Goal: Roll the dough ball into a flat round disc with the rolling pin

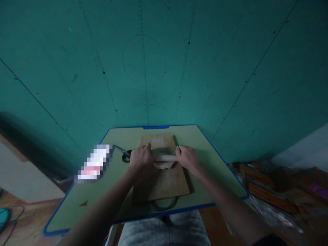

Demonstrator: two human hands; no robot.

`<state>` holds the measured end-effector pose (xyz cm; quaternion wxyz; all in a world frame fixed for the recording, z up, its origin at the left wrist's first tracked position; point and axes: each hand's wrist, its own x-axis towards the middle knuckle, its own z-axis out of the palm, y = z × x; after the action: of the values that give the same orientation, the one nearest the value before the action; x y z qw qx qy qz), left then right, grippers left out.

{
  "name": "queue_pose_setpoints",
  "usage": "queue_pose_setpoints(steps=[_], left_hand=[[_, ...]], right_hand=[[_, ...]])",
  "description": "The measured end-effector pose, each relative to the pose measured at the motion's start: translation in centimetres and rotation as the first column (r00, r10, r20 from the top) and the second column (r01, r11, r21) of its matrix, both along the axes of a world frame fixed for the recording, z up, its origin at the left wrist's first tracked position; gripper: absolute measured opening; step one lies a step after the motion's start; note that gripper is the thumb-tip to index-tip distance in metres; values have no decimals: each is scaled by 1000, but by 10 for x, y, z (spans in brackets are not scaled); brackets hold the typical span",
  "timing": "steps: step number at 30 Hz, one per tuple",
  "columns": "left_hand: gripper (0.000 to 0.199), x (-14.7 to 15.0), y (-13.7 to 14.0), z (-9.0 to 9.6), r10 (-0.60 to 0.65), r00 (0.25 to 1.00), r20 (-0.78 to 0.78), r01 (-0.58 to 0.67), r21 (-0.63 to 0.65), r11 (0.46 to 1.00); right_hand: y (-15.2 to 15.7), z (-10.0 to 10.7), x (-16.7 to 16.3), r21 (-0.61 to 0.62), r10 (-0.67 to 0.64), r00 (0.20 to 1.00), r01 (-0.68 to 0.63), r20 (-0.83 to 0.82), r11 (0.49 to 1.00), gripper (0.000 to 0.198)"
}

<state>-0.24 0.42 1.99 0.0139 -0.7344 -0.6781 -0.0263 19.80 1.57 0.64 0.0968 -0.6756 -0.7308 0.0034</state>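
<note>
A wooden board (pixel 164 186) is taken as the landmark. Across its middle, a pale rolling pin (pixel 166 158) is held crosswise by two hands. The pin's left end is gripped by the left hand (pixel 142 157), which is placed over the board's left edge; its fingers are closed around the wood. The right end is clasped by the right hand (pixel 187 157), curled into a fist at the board's right edge. How tightly the pin is squeezed cannot be told. A flat, pale, dough-like sheet (pixel 165 165) is pressed beneath the pin on the board, and its ragged near edge is left showing. To the left of the board, dark-handled scissors (pixel 126 157) are laid just beside the left hand. Farther left of it, a bright object (pixel 94 164) is blurred by pixelation. A small orange scrap (pixel 83 203) is seen left of the board's near end. The board is supported by a blue-edged table (pixel 205 150); beyond it, a green wall (pixel 159 68) is marked with lines.
</note>
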Motion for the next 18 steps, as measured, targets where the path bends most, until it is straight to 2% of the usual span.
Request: queue_pose_setpoints(steps=[4,9,15,18], left_hand=[[39,0,10,3,-71,996,-55,68,-53,996],[38,-3,25,5,-151,986,-69,142,-123,982],[35,-6,42,3,-133,990,-48,124,-160,979],[35,-7,50,-1,-154,988,-20,149,-160,976]], right_hand=[[17,3,-2,-96,-51,999,50,-8,994,46],[34,-2,0,-188,-37,999,35,-9,982,48],[41,2,3,-222,58,998,-55,8,973,44],[46,4,2,-225,72,997,-65,20,972,49]])
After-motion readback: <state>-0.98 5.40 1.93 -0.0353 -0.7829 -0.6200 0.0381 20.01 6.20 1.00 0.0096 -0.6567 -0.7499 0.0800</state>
